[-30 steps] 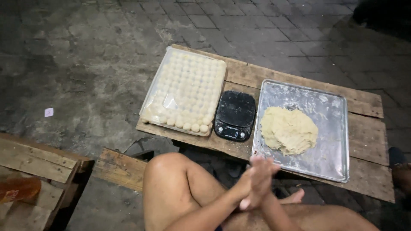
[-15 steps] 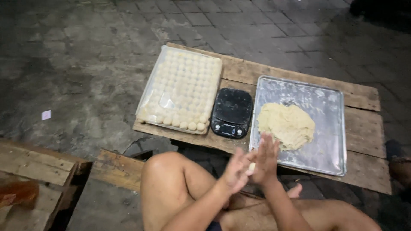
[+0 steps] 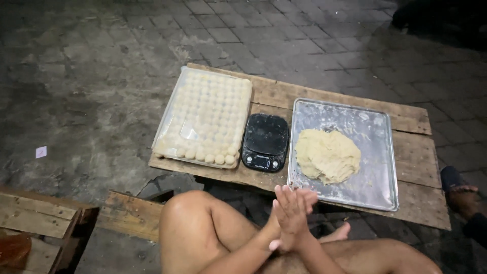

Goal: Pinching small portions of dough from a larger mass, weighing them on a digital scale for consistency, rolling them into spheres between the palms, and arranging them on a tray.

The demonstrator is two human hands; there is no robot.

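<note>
Your left hand (image 3: 285, 219) and right hand (image 3: 300, 209) are pressed flat together, palm to palm, fingers straight, just below the near edge of the metal tray (image 3: 378, 185). Whether anything sits between the palms cannot be told. On the tray, which is shiny, rectangular and dusted with flour, lies a pale, ragged dough lump (image 3: 327, 155). Left of the tray, touching it, is a flat black kitchen scale (image 3: 265, 140) with a glossy top. Left of the scale is a clear plastic tray (image 3: 167, 119) packed with rows of small round dough balls (image 3: 208, 116). All rest on a rough plank table (image 3: 413, 177) over stone paving. Your bare knee (image 3: 187, 223) rises below the scale.
</note>
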